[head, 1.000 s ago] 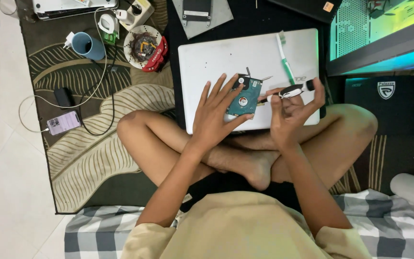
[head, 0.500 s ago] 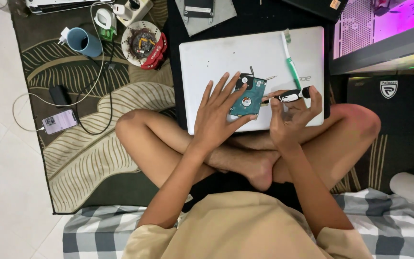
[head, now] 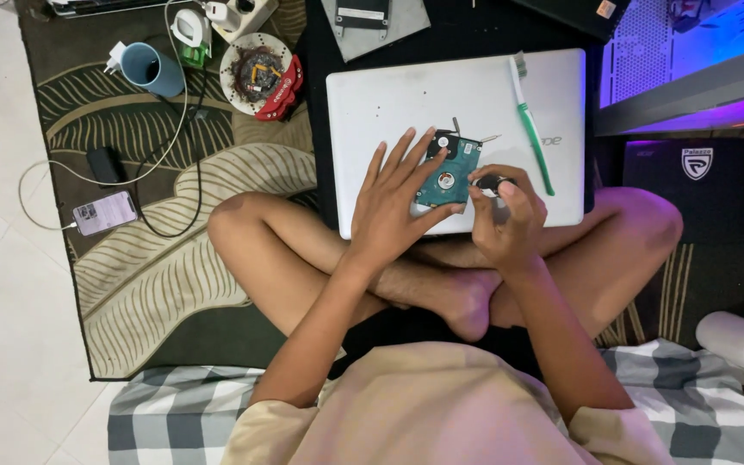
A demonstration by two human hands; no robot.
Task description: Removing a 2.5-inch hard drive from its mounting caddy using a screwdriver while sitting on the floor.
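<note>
White plastic marked your landmark: the closed laptop [head: 406, 112] lay flat across your crossed legs. On its lid, near the front middle, sat the teal hard drive [head: 448, 169], circuit board up. Your left hand [head: 393, 202] was spread open, fingers splayed, fingertips pressing the drive's left edge and holding it against the lid. Your right hand [head: 505, 220] was curled closed around a dark-handled screwdriver [head: 491, 183], its handle just beside the drive's right edge; you could not see the tip. Right of the drive, a green-handled toothbrush [head: 532, 133] lay lengthwise on the lid, apart from both hands.

Containers, all left of the laptop on the leaf-patterned rug [head: 157, 284]:
- Blue mug [head: 152, 71], on its side near the rug's far edge; inside dark, contents could not be told.
- Round dish [head: 256, 73] just beside the laptop's far left corner, holding a heap of small dark parts with red pieces at its rim; kinds too small to tell.

A phone [head: 105, 213] with a white cable [head: 45, 176] plugged in lay further left, well apart from the laptop.
</note>
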